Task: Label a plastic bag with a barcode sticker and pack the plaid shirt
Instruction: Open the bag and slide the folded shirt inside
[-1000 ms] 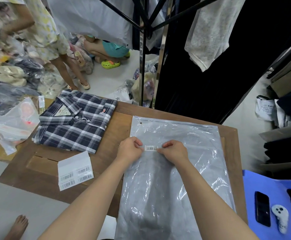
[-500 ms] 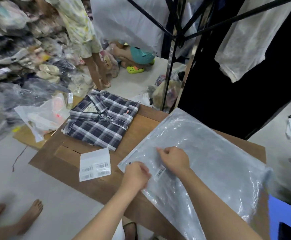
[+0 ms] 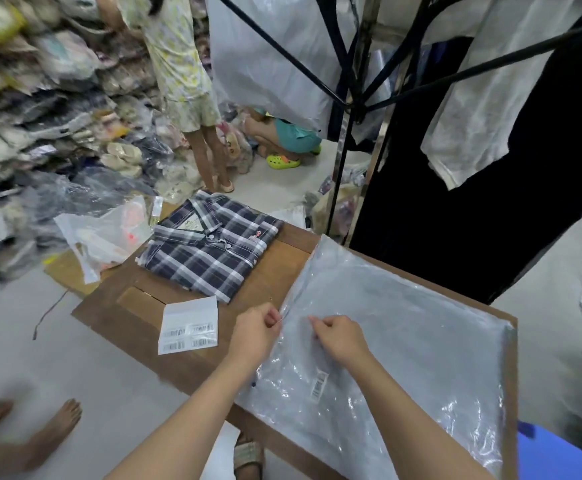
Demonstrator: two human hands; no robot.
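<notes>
A clear plastic bag point(image 3: 404, 334) lies flat across the right side of the brown table point(image 3: 282, 258). A barcode sticker point(image 3: 319, 385) is stuck on the bag near its lower left part. My left hand point(image 3: 256, 332) pinches the bag's left edge. My right hand point(image 3: 340, 336) pinches the film just to the right of that edge, a short way above the sticker. The folded navy-and-white plaid shirt point(image 3: 210, 252) rests on the table's far left, apart from both hands. A white sheet of barcode stickers point(image 3: 188, 325) lies near the table's front left edge.
A black garment rack point(image 3: 343, 140) stands behind the table with clothes hanging. Piles of bagged goods point(image 3: 40, 133) fill the left. A person's legs point(image 3: 210, 161) stand beyond the shirt, someone else crouches further back, and a bare foot point(image 3: 54, 427) is on the floor at lower left.
The sticker now sits alone on the bag; both hands have left it and moved to the bag's left edge. The bag has turned on the table, and my view has swung left.
</notes>
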